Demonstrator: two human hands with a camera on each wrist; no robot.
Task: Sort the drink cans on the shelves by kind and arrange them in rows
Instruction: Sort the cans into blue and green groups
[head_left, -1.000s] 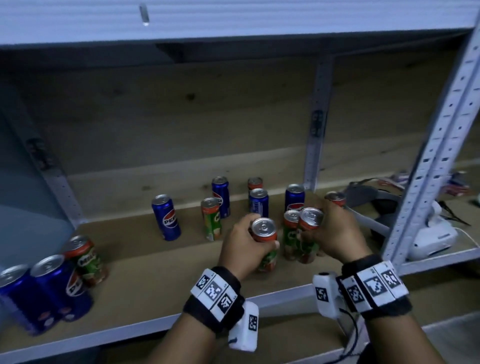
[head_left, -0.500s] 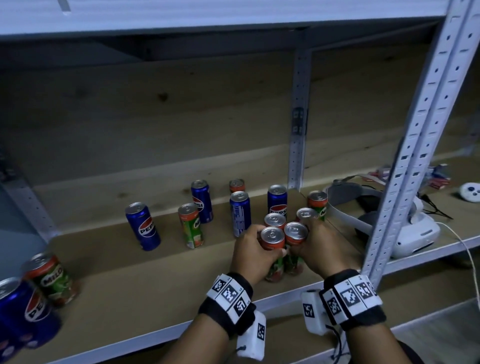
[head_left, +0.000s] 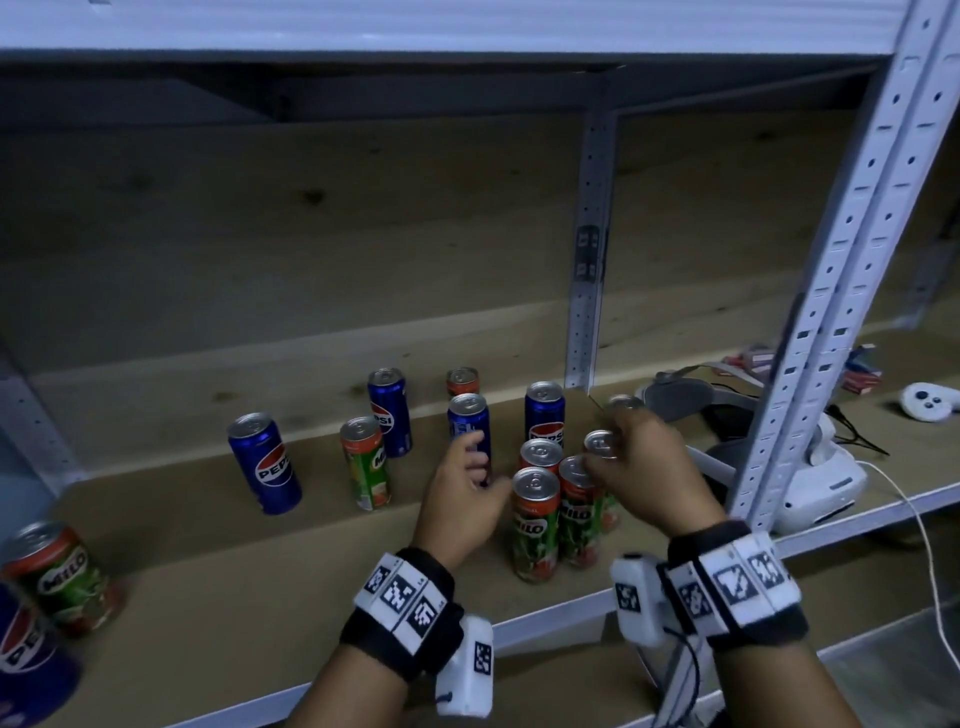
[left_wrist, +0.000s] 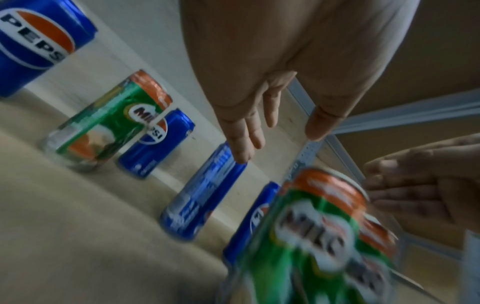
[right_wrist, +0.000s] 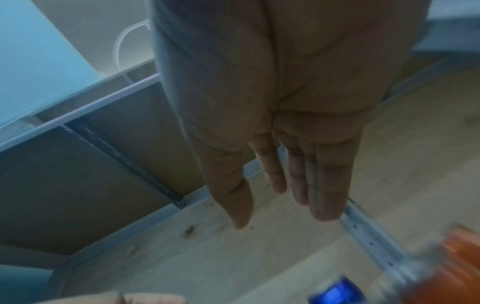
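Note:
Several green-and-orange Milo cans stand packed together near the shelf's front; the front Milo can (head_left: 535, 525) (left_wrist: 324, 236) is nearest me. My left hand (head_left: 485, 467) (left_wrist: 280, 135) hovers just left of it with straight fingers and holds nothing. My right hand (head_left: 613, 441) (right_wrist: 280, 205) is spread above the cluster's rear cans, also holding nothing. Blue Pepsi cans (head_left: 470, 426) (left_wrist: 202, 191) stand behind, mixed with a lone Milo can (head_left: 366, 462). Another Pepsi can (head_left: 265, 462) stands further left.
A Milo can (head_left: 62, 577) and a Pepsi can (head_left: 26, 654) stand at the far left front. A white headset (head_left: 810, 467), its cable and a controller (head_left: 927, 400) lie right of the perforated upright post (head_left: 852, 260). The upper shelf hangs low overhead.
Both hands held Milo cans a second ago. They set them down side by side at the front of the cluster, let go and opened.

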